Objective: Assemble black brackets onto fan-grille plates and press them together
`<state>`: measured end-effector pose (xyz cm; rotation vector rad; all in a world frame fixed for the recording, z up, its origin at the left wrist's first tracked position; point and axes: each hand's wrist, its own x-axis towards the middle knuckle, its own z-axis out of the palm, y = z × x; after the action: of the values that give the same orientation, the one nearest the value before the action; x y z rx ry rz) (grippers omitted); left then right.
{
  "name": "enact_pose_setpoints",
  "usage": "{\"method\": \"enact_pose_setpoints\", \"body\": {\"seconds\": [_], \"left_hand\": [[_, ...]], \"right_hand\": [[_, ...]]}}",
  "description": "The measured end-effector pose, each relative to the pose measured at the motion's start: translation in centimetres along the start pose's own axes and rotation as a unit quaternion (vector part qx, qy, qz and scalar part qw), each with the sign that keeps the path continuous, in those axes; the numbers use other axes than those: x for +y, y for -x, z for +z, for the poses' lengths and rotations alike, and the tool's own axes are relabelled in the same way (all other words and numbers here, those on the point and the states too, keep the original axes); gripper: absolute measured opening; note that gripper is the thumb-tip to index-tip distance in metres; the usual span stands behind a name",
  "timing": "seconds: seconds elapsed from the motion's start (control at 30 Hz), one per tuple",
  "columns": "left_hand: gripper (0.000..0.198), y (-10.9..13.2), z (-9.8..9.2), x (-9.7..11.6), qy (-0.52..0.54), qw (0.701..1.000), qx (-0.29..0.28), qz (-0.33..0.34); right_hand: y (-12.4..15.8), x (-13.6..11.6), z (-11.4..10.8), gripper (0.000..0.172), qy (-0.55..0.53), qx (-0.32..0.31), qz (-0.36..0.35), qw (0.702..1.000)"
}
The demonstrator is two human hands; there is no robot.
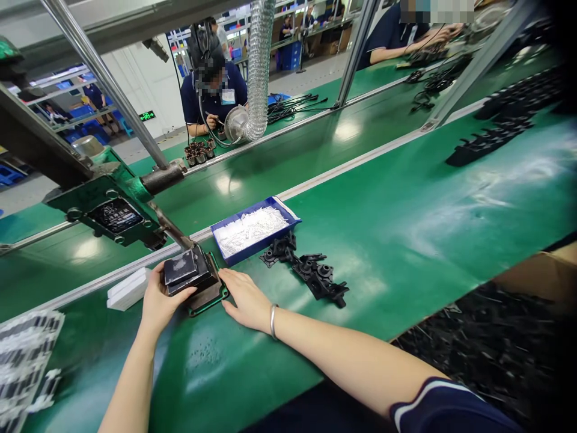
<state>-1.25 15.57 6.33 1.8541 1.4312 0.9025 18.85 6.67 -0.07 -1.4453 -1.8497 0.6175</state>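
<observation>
A black rectangular block (181,272) sits on the metal base (208,296) of a green hand press (118,211). My left hand (163,300) is wrapped round the block's near left side, its thumb along the front edge. At the base's right edge lies my right hand (246,300), fingers stretched out and touching the green rim; nothing shows in its grasp. A blue tray (229,257) of small white pieces stands just behind it. Black plastic parts (311,273) lie in a loose pile to the right of that hand.
White blocks (128,290) rest left of the press. Blurred black-and-white parts (27,355) lie at far left. Rows of black parts (491,138) stand at far right. Below the table edge is a mass of dark parts (473,355). A co-worker (214,96) sits opposite, beside a duct (259,72).
</observation>
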Motion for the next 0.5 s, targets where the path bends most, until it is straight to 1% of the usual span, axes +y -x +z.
{"method": "enact_pose_setpoints", "body": {"seconds": [0.23,0.3,0.37,0.43,0.5], "left_hand": [[0.088,-0.2,-0.2,-1.1,-0.02,1.0,0.002,0.018],[0.089,-0.2,-0.4,-1.0,-0.031,0.998,-0.005,0.048],[0.089,-0.2,-0.5,-0.6,-0.018,0.995,-0.008,0.101],[0.079,-0.2,-0.5,0.2,-0.001,0.99,-0.007,0.143],[0.065,-0.1,-0.3,1.1,-0.015,0.99,0.011,0.138]], "right_hand": [[0.0,0.0,0.0,0.066,-0.005,0.003,-0.003,1.0],[0.0,0.0,0.1,0.066,-0.007,0.005,-0.002,1.0],[0.0,0.1,0.2,0.066,-0.008,0.008,-0.001,1.0],[0.1,0.2,0.3,0.067,-0.009,0.01,-0.001,1.0],[0.1,0.2,0.3,0.068,-0.01,0.011,-0.003,1.0]]}}
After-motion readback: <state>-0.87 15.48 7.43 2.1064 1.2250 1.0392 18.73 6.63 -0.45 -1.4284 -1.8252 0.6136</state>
